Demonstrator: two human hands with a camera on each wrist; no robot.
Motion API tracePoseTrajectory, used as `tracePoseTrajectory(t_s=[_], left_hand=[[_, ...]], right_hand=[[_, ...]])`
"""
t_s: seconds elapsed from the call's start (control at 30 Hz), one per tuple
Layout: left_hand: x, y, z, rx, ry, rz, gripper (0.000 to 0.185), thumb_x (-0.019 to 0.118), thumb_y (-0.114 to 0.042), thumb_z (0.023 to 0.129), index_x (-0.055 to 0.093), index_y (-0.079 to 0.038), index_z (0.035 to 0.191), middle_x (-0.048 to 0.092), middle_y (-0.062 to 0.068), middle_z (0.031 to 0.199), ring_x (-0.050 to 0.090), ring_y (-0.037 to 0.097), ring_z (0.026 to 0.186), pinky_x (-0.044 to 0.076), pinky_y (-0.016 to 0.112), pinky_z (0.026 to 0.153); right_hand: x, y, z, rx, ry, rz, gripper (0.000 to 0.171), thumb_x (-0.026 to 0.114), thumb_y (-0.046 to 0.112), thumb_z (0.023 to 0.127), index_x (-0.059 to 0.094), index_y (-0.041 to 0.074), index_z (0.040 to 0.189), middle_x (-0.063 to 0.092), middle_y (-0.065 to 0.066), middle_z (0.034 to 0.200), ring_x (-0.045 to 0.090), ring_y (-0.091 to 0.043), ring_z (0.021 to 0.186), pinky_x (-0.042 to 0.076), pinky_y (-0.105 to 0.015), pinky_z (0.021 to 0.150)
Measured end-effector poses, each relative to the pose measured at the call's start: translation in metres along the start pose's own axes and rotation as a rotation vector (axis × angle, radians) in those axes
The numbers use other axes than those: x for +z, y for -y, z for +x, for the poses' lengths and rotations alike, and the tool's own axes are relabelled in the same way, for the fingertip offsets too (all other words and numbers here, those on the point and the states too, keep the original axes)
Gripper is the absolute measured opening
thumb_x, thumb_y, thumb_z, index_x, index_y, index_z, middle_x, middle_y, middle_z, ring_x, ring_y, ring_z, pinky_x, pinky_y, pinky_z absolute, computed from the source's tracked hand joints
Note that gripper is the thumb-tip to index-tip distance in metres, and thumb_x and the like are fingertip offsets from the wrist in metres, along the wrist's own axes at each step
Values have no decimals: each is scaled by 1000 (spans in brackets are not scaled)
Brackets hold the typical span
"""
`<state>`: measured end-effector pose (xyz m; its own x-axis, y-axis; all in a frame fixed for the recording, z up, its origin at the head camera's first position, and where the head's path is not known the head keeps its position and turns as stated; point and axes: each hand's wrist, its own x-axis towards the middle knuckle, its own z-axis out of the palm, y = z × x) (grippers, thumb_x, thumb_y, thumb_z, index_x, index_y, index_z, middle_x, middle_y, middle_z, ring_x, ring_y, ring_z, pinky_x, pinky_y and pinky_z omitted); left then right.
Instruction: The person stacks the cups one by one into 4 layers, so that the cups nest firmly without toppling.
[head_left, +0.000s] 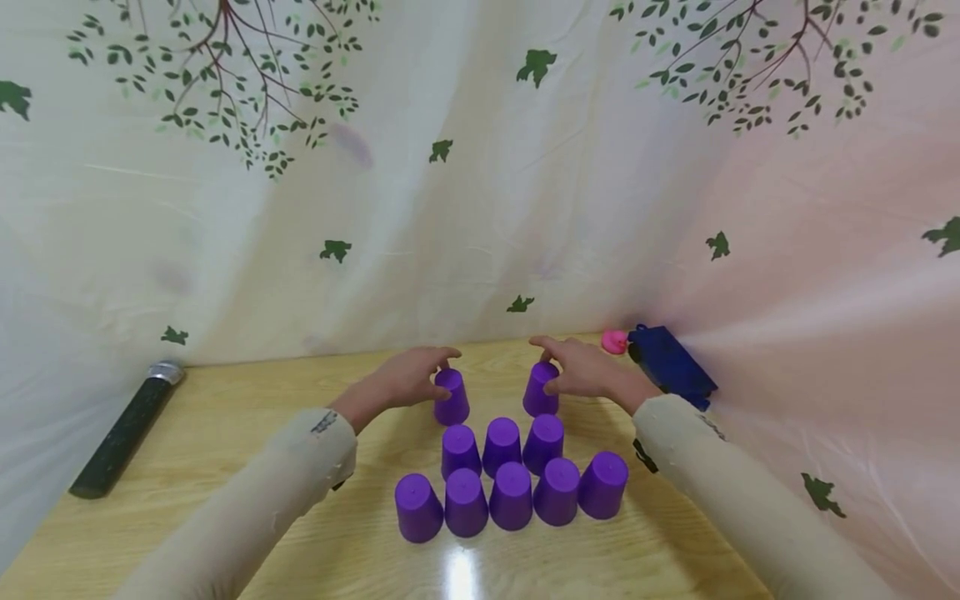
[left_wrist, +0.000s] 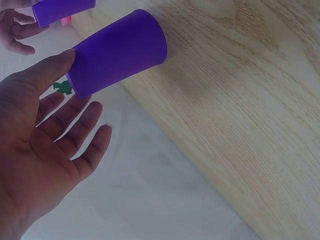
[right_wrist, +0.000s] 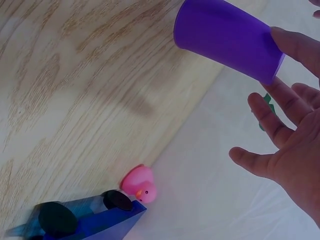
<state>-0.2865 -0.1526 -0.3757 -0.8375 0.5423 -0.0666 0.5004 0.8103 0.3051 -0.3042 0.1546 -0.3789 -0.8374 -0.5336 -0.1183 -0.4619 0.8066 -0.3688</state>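
Cups [head_left: 512,497], purple, 10, mouths down: rows of 5 and 3 on table [head_left: 225,417]; 2 nearer its far edge, 1 pinched in left hand [head_left: 408,377], 1 in right hand [head_left: 588,368]. Risk: a light fingertip hold might slip, knocking the row of 3.

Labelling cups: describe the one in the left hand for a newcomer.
On the wooden table, look past two rows of purple cups toward the leafy backdrop. The right hand pinches another cup; the target cup is the only one pinched by the left hand.
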Motion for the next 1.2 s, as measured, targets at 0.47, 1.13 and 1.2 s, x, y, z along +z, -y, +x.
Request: tracePoseTrajectory(t_s=[0.47, 1.13, 1.2], left_hand=[[-6, -4, -3, 1, -12, -3, 67, 74, -25, 90, 46, -5, 147, 65, 17, 129, 62, 33, 121, 50, 47, 104], [-8, -8, 6, 2, 5, 43, 67, 74, -25, 90, 46, -6, 147, 67, 14, 126, 63, 29, 119, 51, 45, 104], [-8, -9, 7, 2, 9, 49, 67, 74, -25, 90, 46, -6, 147, 67, 14, 125, 63, 29, 119, 50, 45, 104]], right_hand=[[-1, 9, 11, -4, -16, -5, 82, 74, 23, 87, 31, 16, 157, 64, -11, 134, 56, -35, 124, 49, -52, 103], [0, 20, 26, -26, 25, -54, 83, 75, 26, 87, 31, 17, 157, 64, -9, 135, 54, -36, 128, 47, -51, 105], [1, 21, 27, -30, 28, -53, 83, 74, 26, 87, 31, 16, 157, 64, -9, 135, 53, -36, 129, 46, -53, 106]])
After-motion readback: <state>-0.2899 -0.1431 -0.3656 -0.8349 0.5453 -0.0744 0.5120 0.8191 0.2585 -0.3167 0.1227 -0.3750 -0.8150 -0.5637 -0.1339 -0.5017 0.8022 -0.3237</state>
